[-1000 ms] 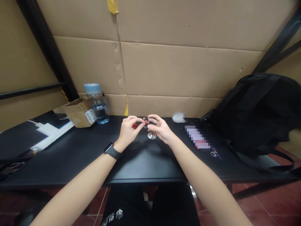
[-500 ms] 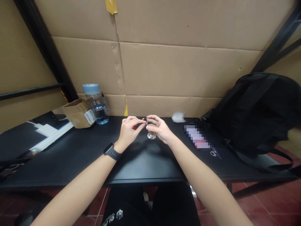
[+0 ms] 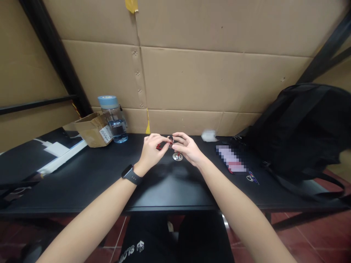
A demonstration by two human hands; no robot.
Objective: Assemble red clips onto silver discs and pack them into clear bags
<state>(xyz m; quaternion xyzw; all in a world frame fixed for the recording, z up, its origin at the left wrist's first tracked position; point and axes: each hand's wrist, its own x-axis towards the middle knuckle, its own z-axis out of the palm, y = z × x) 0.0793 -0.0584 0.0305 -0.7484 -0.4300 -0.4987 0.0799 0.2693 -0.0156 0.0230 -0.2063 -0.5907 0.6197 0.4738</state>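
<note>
My left hand (image 3: 155,148), with a dark watch at the wrist, is closed in a pinch at a small round metal cymbal (image 3: 172,139), where red cord shows. More red cord (image 3: 158,147) is bunched under its fingers. My right hand (image 3: 189,148) grips the same cymbal by its edge from the other side, thumb and fingers curved round it. Just below the fingers is a second silver cymbal (image 3: 177,157), its domed middle up and red cord at its centre. Whether this one hangs or rests on the black table (image 3: 167,191) I cannot tell.
To the left stand a blue-lidded water bottle (image 3: 116,124), an open cardboard box (image 3: 91,133) and a white power strip (image 3: 63,157). On the right lie a crumpled white wrapper (image 3: 209,135), a pixelated flat item (image 3: 231,159) and a black backpack (image 3: 298,128). A cardboard wall (image 3: 197,84) closes the back.
The view has shifted slightly. My fingers have moved a little at the upper cymbal, and more red shows by the left fingertips. Both hands keep their grip.
</note>
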